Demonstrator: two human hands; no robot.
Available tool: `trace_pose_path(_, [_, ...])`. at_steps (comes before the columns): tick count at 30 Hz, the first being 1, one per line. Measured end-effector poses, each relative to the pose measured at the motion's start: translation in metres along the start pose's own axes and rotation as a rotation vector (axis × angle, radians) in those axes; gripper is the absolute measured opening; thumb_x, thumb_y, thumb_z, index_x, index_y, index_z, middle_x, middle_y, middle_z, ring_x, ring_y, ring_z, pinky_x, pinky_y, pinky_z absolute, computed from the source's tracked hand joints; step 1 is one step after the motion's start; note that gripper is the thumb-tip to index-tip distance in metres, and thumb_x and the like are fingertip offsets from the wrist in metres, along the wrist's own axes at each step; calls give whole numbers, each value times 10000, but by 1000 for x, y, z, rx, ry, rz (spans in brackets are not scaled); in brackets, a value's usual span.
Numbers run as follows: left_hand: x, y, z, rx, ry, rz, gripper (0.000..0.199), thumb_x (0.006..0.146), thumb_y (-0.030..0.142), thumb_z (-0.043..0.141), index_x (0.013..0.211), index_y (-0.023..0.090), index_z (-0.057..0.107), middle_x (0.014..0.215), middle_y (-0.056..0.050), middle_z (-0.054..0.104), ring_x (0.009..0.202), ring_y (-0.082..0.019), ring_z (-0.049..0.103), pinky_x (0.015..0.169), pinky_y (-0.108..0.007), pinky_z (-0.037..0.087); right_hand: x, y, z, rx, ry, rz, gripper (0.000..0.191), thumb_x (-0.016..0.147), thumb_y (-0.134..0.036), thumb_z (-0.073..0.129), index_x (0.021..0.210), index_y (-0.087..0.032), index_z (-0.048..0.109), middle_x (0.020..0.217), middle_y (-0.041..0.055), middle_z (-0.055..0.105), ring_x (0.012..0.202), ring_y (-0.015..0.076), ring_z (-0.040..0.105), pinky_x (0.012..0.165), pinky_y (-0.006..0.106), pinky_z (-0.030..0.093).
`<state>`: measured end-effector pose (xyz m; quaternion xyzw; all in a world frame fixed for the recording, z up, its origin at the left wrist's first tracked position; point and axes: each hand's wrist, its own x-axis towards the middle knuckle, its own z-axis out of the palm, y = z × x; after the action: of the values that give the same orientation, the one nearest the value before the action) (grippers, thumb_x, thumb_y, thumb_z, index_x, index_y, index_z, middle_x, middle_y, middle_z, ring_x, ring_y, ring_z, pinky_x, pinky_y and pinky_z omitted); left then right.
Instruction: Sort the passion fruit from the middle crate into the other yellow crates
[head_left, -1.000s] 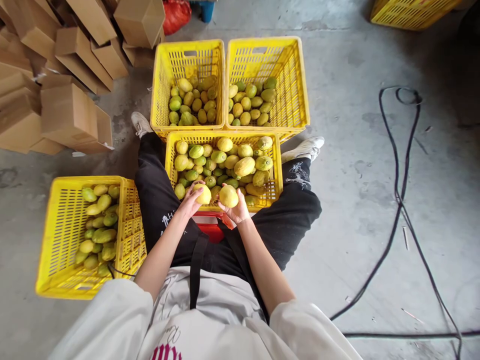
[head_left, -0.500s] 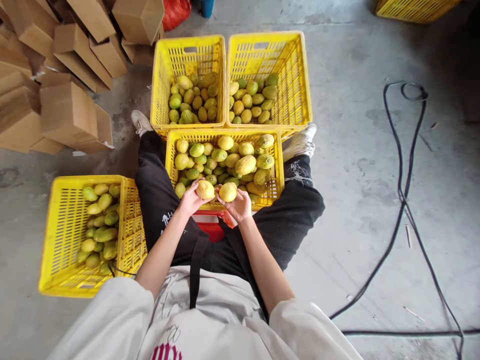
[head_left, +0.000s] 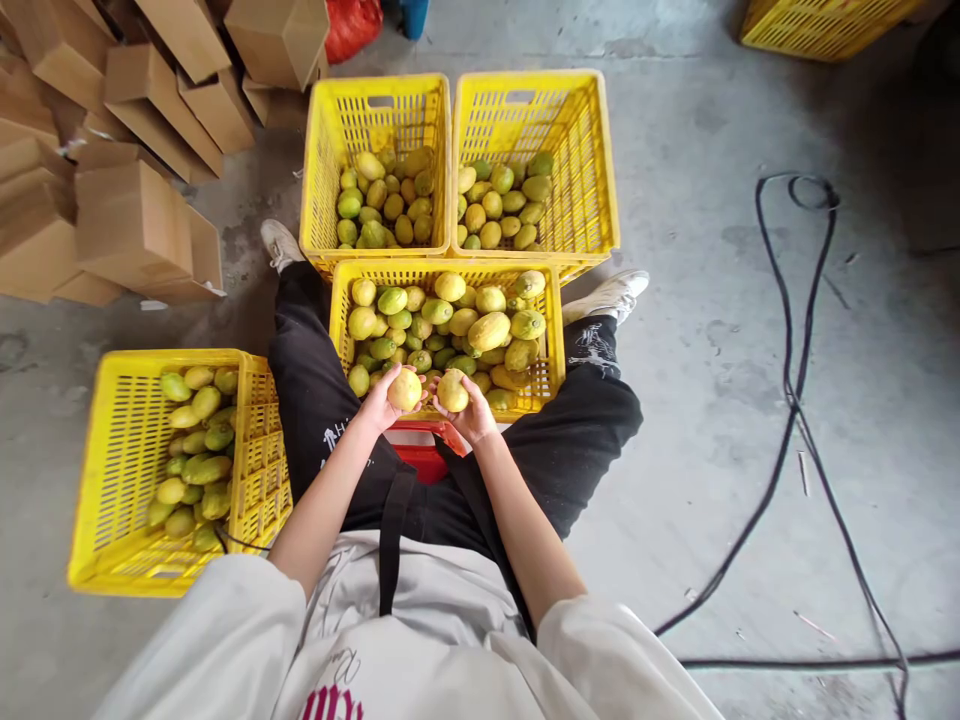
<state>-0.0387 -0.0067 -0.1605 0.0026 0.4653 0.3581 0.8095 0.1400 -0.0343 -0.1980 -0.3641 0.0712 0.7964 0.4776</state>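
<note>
My left hand (head_left: 382, 398) is closed around a roundish yellow lemon-like fruit (head_left: 405, 390). Beside it, my right hand (head_left: 474, 412) grips another yellow lemon-like fruit (head_left: 452, 391). The two fruits are apart, and the fingertips of both hands come close together between them. Both hands are above the near edge of a yellow plastic crate (head_left: 559, 340) between my legs. Many green and yellow fruits (head_left: 489, 331), some round and some elongated, fill this crate. The palms are partly hidden behind the held fruits.
Two more yellow crates (head_left: 377, 88) (head_left: 606, 160) with fruit stand beyond the middle one. Another yellow crate (head_left: 94, 480) with fruit is at left. Cardboard boxes (head_left: 135, 225) are piled at upper left. A black cable (head_left: 795, 385) lies on the floor at right.
Both held fruits have turned slightly in my hands and shifted a little left and down. My right foot has swung outward to the right. The view has shifted slightly.
</note>
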Motion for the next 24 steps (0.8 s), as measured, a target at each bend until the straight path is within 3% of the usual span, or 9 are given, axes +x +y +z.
trace_pose_path(8, [7,-6,-7,92,57,36,301,784,417,682,935,178,580,768,-29,654,611,-189,690,477,-249,507,3,3,-3,-10,0,-40,217,810,-279,693,996,-234,591,942,27,744,892,189,723,787,364,626])
trace_pose_path(12, [10,-6,-7,94,195,32,339,791,450,676,967,185,559,726,-13,639,576,-182,681,480,-244,496,2,2,-2,-9,23,-47,207,805,-276,691,978,-231,588,933,30,738,889,190,719,793,367,620])
trace_pose_path(15, [9,-3,-3,32,299,24,331,823,462,639,969,182,538,728,-20,645,590,-182,678,515,-269,519,-2,0,1,20,-27,-46,242,793,-326,663,998,-216,592,976,57,732,952,243,708,810,443,613])
trace_pose_path(18, [5,0,0,-90,207,39,252,877,409,545,964,172,547,803,-53,672,738,-212,703,632,-325,567,-5,-3,5,52,-131,-62,298,755,-316,631,1035,-220,594,1042,73,722,1022,287,687,802,494,608])
trace_pose_path(20, [2,2,2,-131,124,55,221,877,349,536,991,163,566,881,-77,686,854,-231,702,707,-348,577,-6,-4,7,45,-148,-81,309,742,-269,630,1046,-230,596,1046,56,724,1016,269,691,790,454,618])
trace_pose_path(24, [0,3,3,-71,116,28,246,843,345,619,998,156,586,869,-76,679,770,-199,691,537,-234,525,-5,-3,8,19,-30,-28,255,804,-309,630,1039,-210,614,919,35,745,846,200,722,709,326,636])
